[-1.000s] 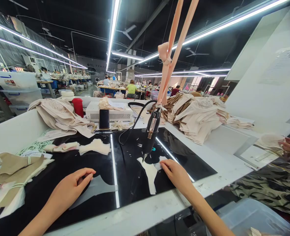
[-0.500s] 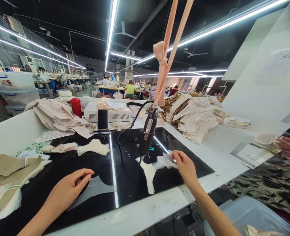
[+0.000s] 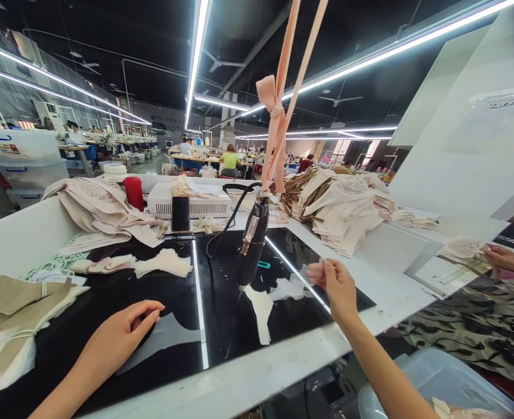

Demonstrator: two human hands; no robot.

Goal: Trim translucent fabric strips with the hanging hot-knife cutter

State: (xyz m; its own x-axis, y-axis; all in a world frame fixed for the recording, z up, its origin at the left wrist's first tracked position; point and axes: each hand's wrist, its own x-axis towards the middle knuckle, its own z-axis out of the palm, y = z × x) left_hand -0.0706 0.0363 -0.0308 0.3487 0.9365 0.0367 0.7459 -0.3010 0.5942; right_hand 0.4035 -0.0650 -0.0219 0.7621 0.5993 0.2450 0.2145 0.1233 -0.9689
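My left hand (image 3: 128, 326) rests low on the black work surface, fingers loosely curled with thumb near the fingertips. Nothing shows between them. Beside it lies a flat translucent shaped sheet (image 3: 167, 336), partly covered by the hand. My right hand (image 3: 339, 288) is raised at the right, its fingers pinched and slightly blurred around what looks like a thin translucent scrap (image 3: 304, 271). Left of it lie whitish translucent pieces (image 3: 285, 287) and a cream fabric piece (image 3: 260, 311). A black hand-held tool (image 3: 253, 244) hangs by a peach strap, its lower end at the cream piece.
Cream stacked pieces (image 3: 165, 263) and tied beige bundles (image 3: 25, 302) lie to the left. Behind stand a phone (image 3: 181, 213), a white vented box (image 3: 204, 208) and a red container (image 3: 134, 194). Fabric piles (image 3: 348, 201) sit back right. Another person's hand (image 3: 507, 259) is at far right.
My right hand has moved slightly up and right, away from the translucent pieces. The hanging tool sits a little further left in view. My left hand has barely moved.
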